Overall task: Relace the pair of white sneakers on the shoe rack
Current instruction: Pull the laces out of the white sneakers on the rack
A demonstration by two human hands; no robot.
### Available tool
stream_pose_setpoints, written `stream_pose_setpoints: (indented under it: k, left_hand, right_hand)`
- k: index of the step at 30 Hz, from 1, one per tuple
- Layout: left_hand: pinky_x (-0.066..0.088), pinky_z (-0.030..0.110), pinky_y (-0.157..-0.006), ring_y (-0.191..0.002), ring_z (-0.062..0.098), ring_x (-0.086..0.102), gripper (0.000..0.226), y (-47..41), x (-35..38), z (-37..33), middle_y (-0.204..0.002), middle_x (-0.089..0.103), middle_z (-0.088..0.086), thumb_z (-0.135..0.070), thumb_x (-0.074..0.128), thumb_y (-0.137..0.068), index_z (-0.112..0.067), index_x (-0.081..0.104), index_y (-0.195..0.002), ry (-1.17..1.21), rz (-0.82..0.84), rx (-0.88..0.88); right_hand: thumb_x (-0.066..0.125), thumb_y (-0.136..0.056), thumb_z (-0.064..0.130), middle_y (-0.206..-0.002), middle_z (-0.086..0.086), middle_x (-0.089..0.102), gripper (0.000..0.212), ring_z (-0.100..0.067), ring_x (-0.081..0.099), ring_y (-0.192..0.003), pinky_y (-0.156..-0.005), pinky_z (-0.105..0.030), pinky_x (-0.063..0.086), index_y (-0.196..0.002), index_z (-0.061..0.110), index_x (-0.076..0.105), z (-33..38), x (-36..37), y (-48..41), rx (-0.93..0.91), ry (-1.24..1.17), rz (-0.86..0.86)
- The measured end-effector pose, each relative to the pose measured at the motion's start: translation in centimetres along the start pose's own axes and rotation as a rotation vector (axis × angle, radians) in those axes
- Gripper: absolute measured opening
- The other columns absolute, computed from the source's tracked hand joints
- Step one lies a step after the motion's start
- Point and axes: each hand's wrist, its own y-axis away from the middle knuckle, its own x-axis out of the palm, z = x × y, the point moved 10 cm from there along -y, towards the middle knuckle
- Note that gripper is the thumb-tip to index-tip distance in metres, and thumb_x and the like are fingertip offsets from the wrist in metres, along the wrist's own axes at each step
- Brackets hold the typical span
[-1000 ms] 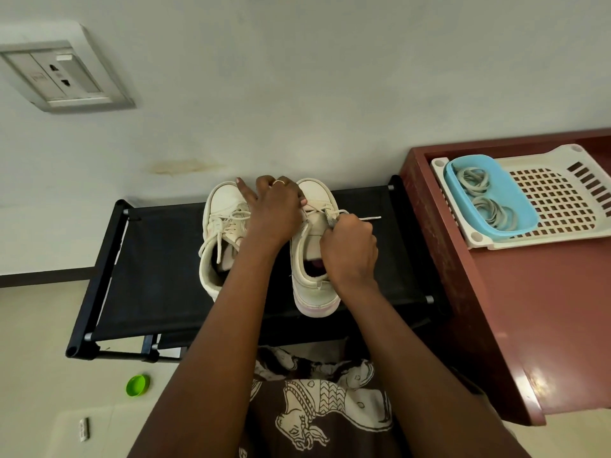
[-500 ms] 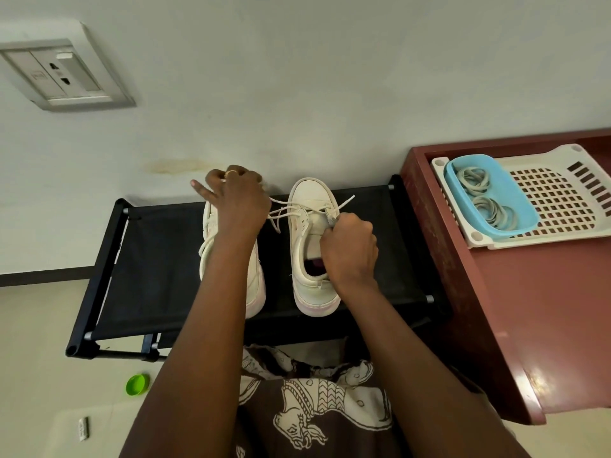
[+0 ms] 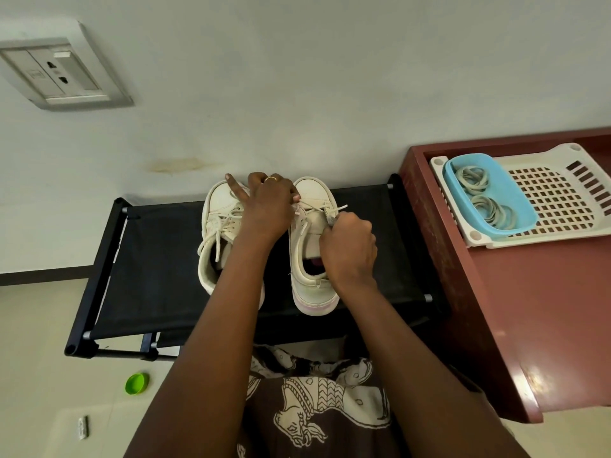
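Note:
Two white sneakers stand side by side on the black shoe rack (image 3: 158, 266), toes toward the wall. The left sneaker (image 3: 218, 226) is laced, with loose lace ends hanging into its opening. On the right sneaker (image 3: 310, 266) a white lace (image 3: 317, 206) crosses only the eyelets nearest the toe. My left hand (image 3: 267, 206) pinches that lace at the shoe's left side, index finger pointing out over the left sneaker's toe. My right hand (image 3: 348, 249) is curled over the tongue and pinches the lace end at the right side.
A maroon cabinet (image 3: 515, 309) stands right of the rack, carrying a white perforated tray (image 3: 562, 200) and a blue tub (image 3: 489, 196) of rubber bands. A wall socket (image 3: 59, 74) is upper left. A green cap (image 3: 136, 383) lies on the floor below the rack.
My left hand, which had pulled the lace out to the left over the left sneaker, has come back to the right sneaker's eyelets. My right hand stayed at the tongue.

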Motion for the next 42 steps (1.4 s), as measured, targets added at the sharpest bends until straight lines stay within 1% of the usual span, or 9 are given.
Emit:
stream_pose_setpoints:
  k: [8,13,17,22,27,32,36,39,42]
  left_hand:
    - [-0.015,0.067,-0.103,-0.13,0.029,0.027,0.026,0.0,-0.7,2.8,-0.108,0.062,0.004,-0.016,0.039,-0.096,-0.017,0.063,-0.106,-0.006,-0.03,-0.142]
    - [-0.013,0.067,-0.104,-0.117,0.032,0.044,0.023,0.1,-0.7,2.7,-0.086,0.061,0.006,-0.011,0.038,-0.093,-0.012,0.06,-0.102,0.004,-0.065,-0.218]
    - [-0.009,0.06,-0.11,-0.107,0.031,0.056,0.021,0.4,-0.3,2.9,-0.095,0.066,0.01,-0.01,0.04,-0.091,-0.007,0.059,-0.1,0.023,-0.067,-0.272]
    - [0.009,0.05,-0.115,-0.121,0.035,0.047,0.028,1.0,0.5,2.6,-0.122,0.056,0.019,-0.01,0.038,-0.096,0.002,0.051,-0.118,0.021,-0.011,-0.308]
    - [0.019,0.05,-0.113,-0.123,0.035,0.045,0.029,1.0,1.1,2.2,-0.125,0.055,0.02,-0.006,0.04,-0.093,0.004,0.05,-0.119,0.056,0.056,-0.354]
    - [0.024,0.049,-0.109,-0.122,0.036,0.046,0.031,0.2,1.4,1.5,-0.126,0.054,0.017,-0.016,0.043,-0.093,-0.008,0.057,-0.12,0.124,0.098,-0.246]
    - [0.03,0.038,-0.106,-0.118,0.028,0.048,0.027,-0.3,0.1,-2.4,-0.126,0.055,0.003,-0.032,0.058,-0.089,-0.024,0.068,-0.112,0.182,-0.008,0.106]
    - [0.046,0.036,-0.094,-0.104,0.024,0.059,0.018,-0.3,1.4,-2.3,-0.107,0.068,0.006,-0.018,0.065,-0.082,-0.014,0.075,-0.096,0.302,0.111,0.026]
    - [0.05,0.035,-0.086,-0.102,0.027,0.059,0.02,-0.6,1.7,-1.8,-0.1,0.069,0.012,-0.014,0.062,-0.081,-0.005,0.073,-0.095,0.244,0.103,-0.043]
  right_hand:
    - [0.044,-0.097,0.017,-0.109,-0.013,0.063,0.023,-0.032,0.062,-0.099,-0.079,-0.038,0.049,-0.108,0.005,0.06,0.2,0.1,0.1,-0.012,0.002,-0.011]
    - [0.043,-0.097,0.015,-0.11,-0.015,0.062,0.023,-0.034,0.061,-0.1,-0.079,-0.039,0.048,-0.108,0.004,0.06,0.2,0.0,0.2,-0.017,0.009,-0.002]
    - [0.042,-0.096,0.015,-0.11,-0.015,0.061,0.023,-0.034,0.06,-0.1,-0.077,-0.036,0.046,-0.107,0.004,0.059,0.3,0.0,0.2,-0.019,0.014,0.009]
    - [0.042,-0.096,0.011,-0.109,-0.016,0.06,0.021,-0.035,0.059,-0.1,-0.075,-0.036,0.044,-0.103,0.002,0.059,0.3,-0.1,0.3,-0.014,0.014,0.025]
    - [0.042,-0.095,0.011,-0.107,-0.015,0.061,0.02,-0.035,0.059,-0.1,-0.073,-0.036,0.043,-0.102,0.002,0.059,0.3,-0.1,0.2,-0.009,0.007,0.022]
    - [0.044,-0.096,0.014,-0.105,-0.015,0.062,0.02,-0.033,0.061,-0.096,-0.077,-0.04,0.05,-0.101,0.003,0.06,0.2,0.1,0.0,-0.002,-0.012,0.014]
    - [0.043,-0.096,0.013,-0.105,-0.015,0.061,0.02,-0.033,0.06,-0.096,-0.076,-0.038,0.048,-0.101,0.003,0.06,0.2,0.1,0.0,-0.014,-0.006,0.022]
    - [0.041,-0.097,0.012,-0.108,-0.015,0.06,0.022,-0.033,0.06,-0.099,-0.077,-0.038,0.047,-0.105,0.003,0.059,0.2,0.1,0.0,-0.013,-0.003,0.024]
    - [0.04,-0.097,0.012,-0.109,-0.015,0.06,0.022,-0.033,0.059,-0.1,-0.076,-0.037,0.046,-0.105,0.002,0.059,0.3,0.1,0.0,-0.012,0.002,0.02]
